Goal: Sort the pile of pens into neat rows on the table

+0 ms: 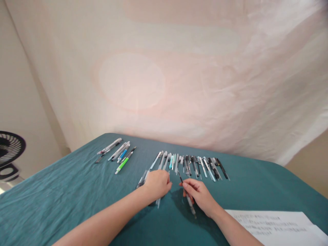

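My right hand [198, 193] pinches a slim pen [190, 204] above the green cloth. The pen slants, its dark end pointing away from me and its clear, greyish barrel hanging below my fingers. To the left, my left hand [158, 184] is closed, its fingers curled with the thumb side toward the right hand. Whatever may be inside it is hidden. Some clear pens [141, 179] lie beside and partly under the left hand. Just beyond both hands, a row of pens [188, 165] in black, white, clear and pale blue runs across the cloth.
A looser group of pens lies at the back left, including a green pen [123, 165] and a blue pen [122, 156]. Sheets of paper with writing [271, 223] rest at the front right. A black fan [11, 148] stands beyond the table's left edge; a pale curtain [179, 85] hangs behind.
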